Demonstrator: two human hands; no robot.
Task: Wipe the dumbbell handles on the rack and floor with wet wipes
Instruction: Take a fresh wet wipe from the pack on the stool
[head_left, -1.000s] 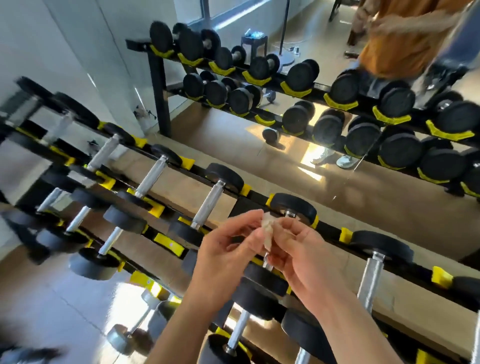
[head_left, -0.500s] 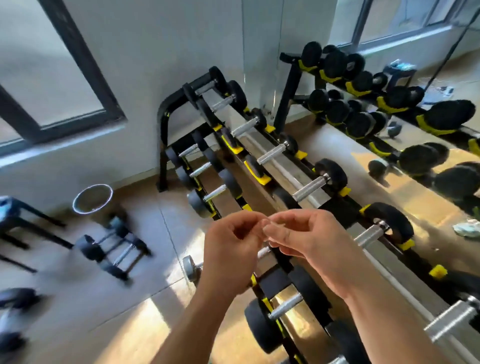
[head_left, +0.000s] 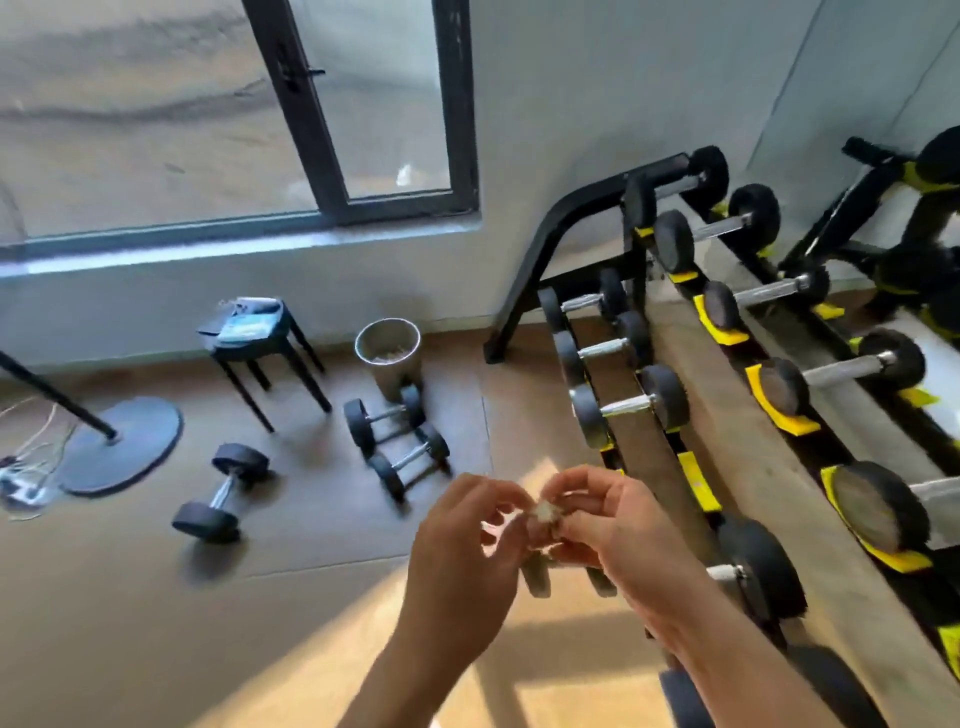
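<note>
My left hand (head_left: 462, 545) and my right hand (head_left: 608, 525) meet in front of me and pinch a small crumpled white wet wipe (head_left: 545, 513) between their fingertips. The black dumbbell rack (head_left: 670, 457) with yellow cradles runs along the right, holding several chrome-handled dumbbells in two tiers. On the floor lie a pair of dumbbells (head_left: 397, 441) side by side and a single dumbbell (head_left: 221, 491) further left.
A metal bin (head_left: 388, 353) with scraps inside stands by the wall behind the pair. A small black stool (head_left: 260, 343) carries a wipes pack (head_left: 249, 322). A round stand base (head_left: 122, 444) and cables lie at far left. A mirror (head_left: 883, 93) backs the rack.
The view has swung left, from the rack and mirror toward the floor, bin and stool. Both hands stay together on the wipe, now balled smaller.
</note>
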